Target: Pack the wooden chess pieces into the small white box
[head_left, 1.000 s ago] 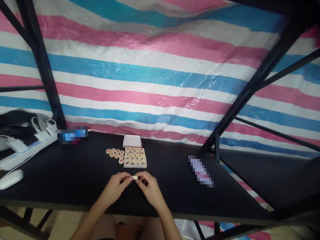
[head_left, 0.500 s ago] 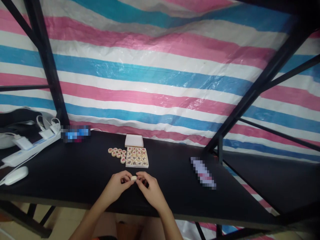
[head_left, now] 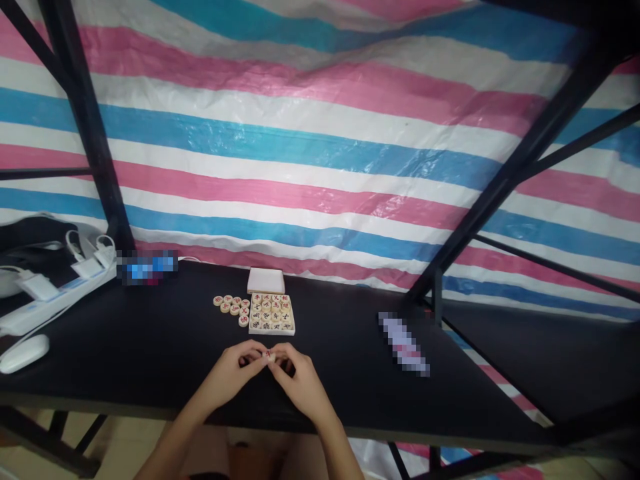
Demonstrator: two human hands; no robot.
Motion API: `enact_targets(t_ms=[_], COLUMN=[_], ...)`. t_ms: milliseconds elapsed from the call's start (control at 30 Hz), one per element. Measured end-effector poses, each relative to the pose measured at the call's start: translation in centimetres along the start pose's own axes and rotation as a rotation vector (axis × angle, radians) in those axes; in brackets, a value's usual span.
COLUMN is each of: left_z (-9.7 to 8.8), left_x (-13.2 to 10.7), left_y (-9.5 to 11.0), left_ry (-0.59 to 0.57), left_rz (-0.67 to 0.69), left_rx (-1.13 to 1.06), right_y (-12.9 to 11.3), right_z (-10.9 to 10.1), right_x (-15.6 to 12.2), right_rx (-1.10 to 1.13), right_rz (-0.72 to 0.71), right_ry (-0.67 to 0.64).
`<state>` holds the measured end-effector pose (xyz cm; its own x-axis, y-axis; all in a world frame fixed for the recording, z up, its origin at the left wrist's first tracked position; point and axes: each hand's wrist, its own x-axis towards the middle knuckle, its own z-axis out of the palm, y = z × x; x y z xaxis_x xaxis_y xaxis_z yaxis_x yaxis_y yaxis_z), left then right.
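Cream with a red marking, one game piece [head_left: 269, 357] is pinched between the fingertips of the left hand [head_left: 233, 373] and right hand [head_left: 301, 378]. Twelve o'clock of it: box of pieces [head_left: 271, 331], white tray [head_left: 265, 281] beyond. Eleven: loose pieces [head_left: 235, 310]. Nine: white oval object [head_left: 24, 355], on the black table [head_left: 150, 353].

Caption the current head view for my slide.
Left hand and right hand hold a red-marked round piece near an open box of similar pieces.

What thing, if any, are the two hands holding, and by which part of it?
A small pale game piece with a red marking, pinched at its rim between the left hand and the right hand.
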<state>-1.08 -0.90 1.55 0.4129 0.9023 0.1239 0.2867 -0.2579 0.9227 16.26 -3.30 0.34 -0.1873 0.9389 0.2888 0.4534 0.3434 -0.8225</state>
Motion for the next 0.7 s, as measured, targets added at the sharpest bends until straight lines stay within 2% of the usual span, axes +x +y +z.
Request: enact_targets(t_ms=[233, 700], left_z=[0.1, 0.0], left_x=[0.2, 0.0], left_y=[-1.0, -1.0], left_ry=[0.025, 0.081], left_rz=[-0.078, -0.007], left_rx=[0.017, 0.082], right_y=[0.7, 0.4], right_z=[0.4, 0.3], right_x=[0.1, 0.1], right_rx=[0.043, -0.083], right_rz=[0.018, -0.037], right_ry=[0.014, -0.028])
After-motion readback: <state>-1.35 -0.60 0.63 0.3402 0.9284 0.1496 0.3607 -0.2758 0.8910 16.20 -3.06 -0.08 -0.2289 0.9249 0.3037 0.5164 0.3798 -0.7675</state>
